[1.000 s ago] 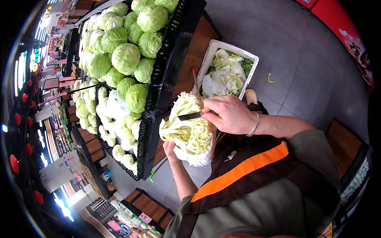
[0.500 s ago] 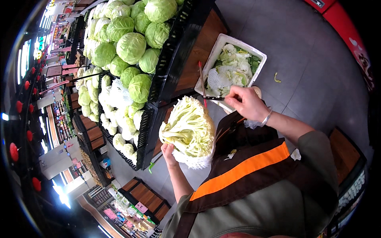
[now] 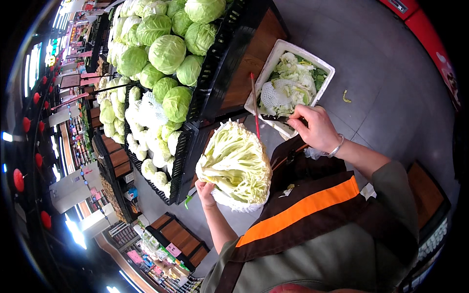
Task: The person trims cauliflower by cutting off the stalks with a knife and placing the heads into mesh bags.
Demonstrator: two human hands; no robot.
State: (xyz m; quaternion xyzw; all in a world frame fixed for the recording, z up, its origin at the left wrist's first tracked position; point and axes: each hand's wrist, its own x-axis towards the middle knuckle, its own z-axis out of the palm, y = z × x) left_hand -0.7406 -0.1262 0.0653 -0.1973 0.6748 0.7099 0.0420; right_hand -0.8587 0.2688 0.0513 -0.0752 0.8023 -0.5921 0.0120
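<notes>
My left hand (image 3: 205, 193) is closed on the lower left edge of a big pale cauliflower (image 3: 233, 163), held with its branching stalks facing up. White foam netting wraps its lower side. Right of it and slightly farther away, my right hand (image 3: 313, 128) pinches a slim dark-handled tool (image 3: 276, 117) that points left, apart from the cauliflower. A thin red bar (image 3: 255, 105) stands across the tool's far end; whether the two are joined I cannot tell.
A white foam box (image 3: 326, 66) of leaf trimmings and netting sits on the grey floor beyond my right hand. At the left, a black-edged stand holds round green cabbages (image 3: 167, 53) and netted pale vegetables (image 3: 149, 129). A leaf scrap (image 3: 346, 96) lies on the floor.
The view has shifted slightly, moving the stand and box rightward in the picture. My right hand has drawn a little away from the cauliflower, taking the tool with it. The left grip is unchanged.
</notes>
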